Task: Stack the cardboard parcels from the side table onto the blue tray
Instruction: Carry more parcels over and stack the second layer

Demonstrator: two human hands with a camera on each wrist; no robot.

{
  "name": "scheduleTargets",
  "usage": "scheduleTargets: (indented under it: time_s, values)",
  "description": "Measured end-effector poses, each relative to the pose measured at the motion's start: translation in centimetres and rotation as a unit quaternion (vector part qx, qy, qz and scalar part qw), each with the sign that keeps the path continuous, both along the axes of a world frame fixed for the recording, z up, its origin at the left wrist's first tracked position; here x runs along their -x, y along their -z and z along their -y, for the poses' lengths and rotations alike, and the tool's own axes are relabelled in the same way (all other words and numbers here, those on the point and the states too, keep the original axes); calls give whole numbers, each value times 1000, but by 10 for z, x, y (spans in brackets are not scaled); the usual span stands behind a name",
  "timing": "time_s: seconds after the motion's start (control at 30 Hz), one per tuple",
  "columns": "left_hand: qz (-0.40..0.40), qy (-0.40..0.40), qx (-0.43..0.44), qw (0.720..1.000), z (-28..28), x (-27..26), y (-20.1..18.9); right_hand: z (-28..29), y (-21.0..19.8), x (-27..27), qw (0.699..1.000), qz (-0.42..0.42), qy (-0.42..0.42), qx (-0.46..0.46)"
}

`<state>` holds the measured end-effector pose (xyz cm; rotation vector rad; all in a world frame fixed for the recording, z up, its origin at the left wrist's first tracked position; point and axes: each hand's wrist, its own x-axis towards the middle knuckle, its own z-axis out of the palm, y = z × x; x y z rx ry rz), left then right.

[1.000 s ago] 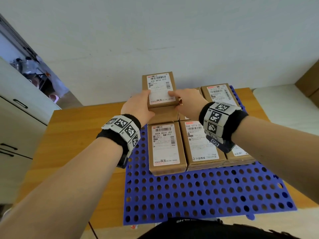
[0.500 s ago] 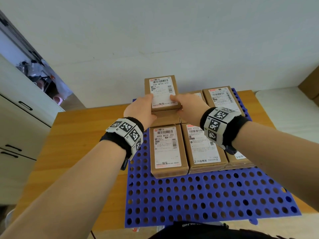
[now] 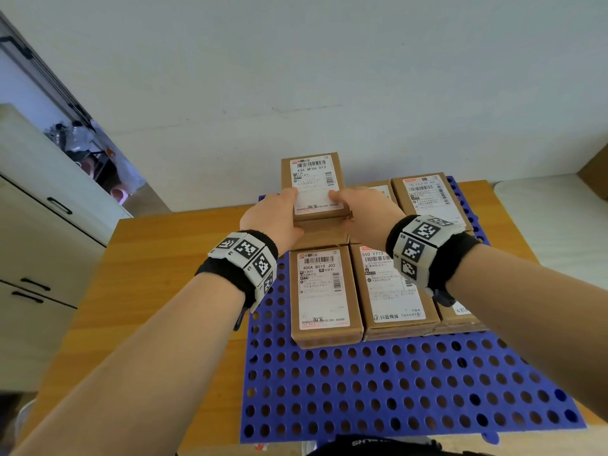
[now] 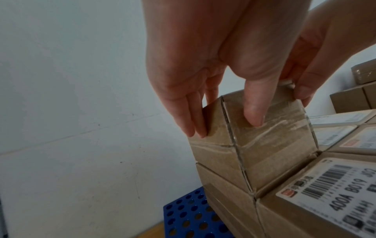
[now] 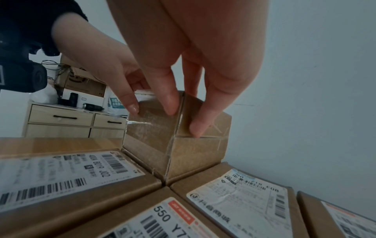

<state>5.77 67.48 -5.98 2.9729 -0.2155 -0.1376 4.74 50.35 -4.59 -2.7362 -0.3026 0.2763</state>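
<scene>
Both hands, the left hand point(image 3: 274, 216) and right hand point(image 3: 364, 212), grip the top parcel point(image 3: 314, 185) (second layer) above the blue tray point(image 3: 394, 390), frame centre.

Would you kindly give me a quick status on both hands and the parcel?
Left hand and right hand both grip the top parcel. It sits on the back-left parcel on the blue tray. Nothing in the way.

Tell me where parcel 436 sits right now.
Head view: parcel 436 sits atop the back-left stack on the blue tray, between both hands, behind parcel 400A.
</scene>
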Motion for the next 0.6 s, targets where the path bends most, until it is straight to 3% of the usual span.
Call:
scheduleTargets:
  time_s: [0.6]
  values:
    - [-21,27,-45,998,5,5,-31,-2,-20,11,1000,-4,15,17]
